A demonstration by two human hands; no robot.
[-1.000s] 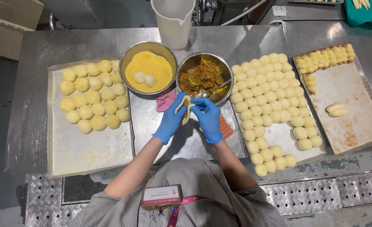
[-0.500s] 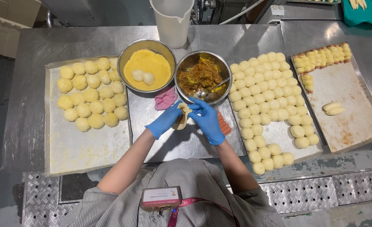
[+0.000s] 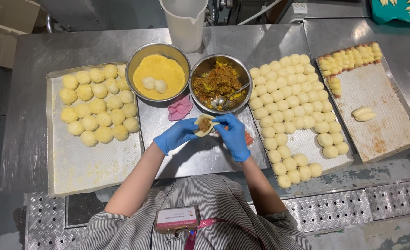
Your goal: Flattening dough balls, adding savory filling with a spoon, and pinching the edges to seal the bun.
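A flattened dough piece (image 3: 205,125) with a spoonful of brown filling in its hollow is cradled in the curled fingers of the left hand (image 3: 177,134), so that the filling is kept from spilling. Its far edge is pinched between the closed fingertips of the right hand (image 3: 232,135). The filling bowl (image 3: 219,82) with its spoon (image 3: 223,99) is kept just beyond both hands, within easy reach, and trays of dough balls (image 3: 286,111) are set out to either side on the steel surface (image 3: 75,48).
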